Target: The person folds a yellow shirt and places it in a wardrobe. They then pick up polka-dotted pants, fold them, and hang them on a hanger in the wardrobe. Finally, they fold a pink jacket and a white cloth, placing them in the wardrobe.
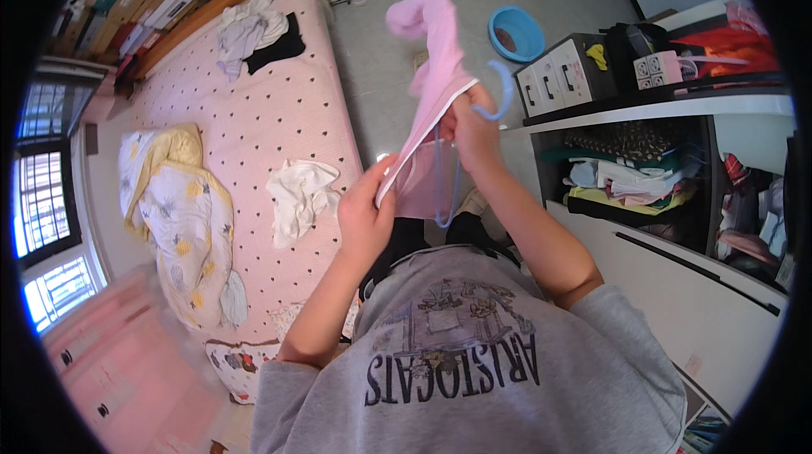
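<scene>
A pink garment with white edging [438, 67] hangs stretched between my hands, in front of my body. My left hand [368, 203] pinches its white-trimmed edge between thumb and fingers. My right hand [472, 127] is up at the other end of that edge, its fingers closed on the garment and partly hidden by it. A blue plastic clothes hanger [448, 225] hangs at my right hand, its hook rising above the wrist and its lower loop reaching below the cloth. How the fingers hold the hanger is partly hidden.
On the left is a bed with a pink dotted cover [311, 105], bearing a white garment [303, 197], a pile of clothes [254, 32] and a pineapple-patterned quilt [190, 244]. A blue basin [517, 34] sits on the floor. Open shelves with folded clothes [634, 178] stand on the right.
</scene>
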